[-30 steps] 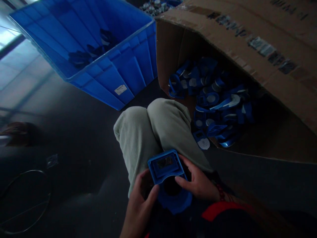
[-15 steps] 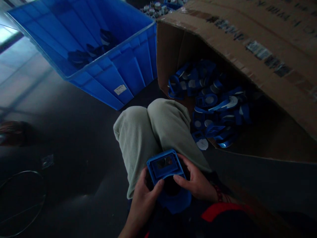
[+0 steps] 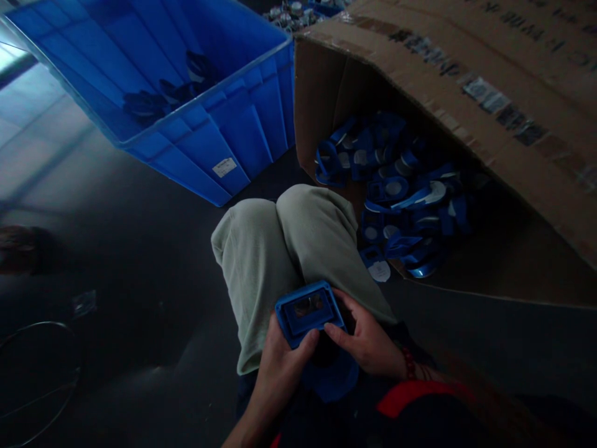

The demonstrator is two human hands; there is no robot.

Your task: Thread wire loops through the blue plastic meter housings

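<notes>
A blue plastic housing (image 3: pixel 304 325) with a rectangular window is held above my lap, near the light green trouser legs (image 3: pixel 261 249). My left hand (image 3: pixel 285 358) grips its left side, the thumb lying on the lower edge of the frame. From the right, my right hand (image 3: pixel 366 342) holds it too, with its thumb on the front and fingers behind. The two thumbs are close together. Below the window the housing's lower part is dark and partly hidden by the hands.
A large blue bin (image 3: pixel 252 118) holding a few dark parts stands ahead left. At the right, a tilted cardboard box (image 3: pixel 466 87) contains several blue housings (image 3: pixel 392 186). A wire ring (image 3: pixel 69 373) lies on the floor at the left.
My left hand has shifted slightly, its thumb moving right and up along the housing's lower edge. My right thumb has moved slightly too. The housing stays in both hands.
</notes>
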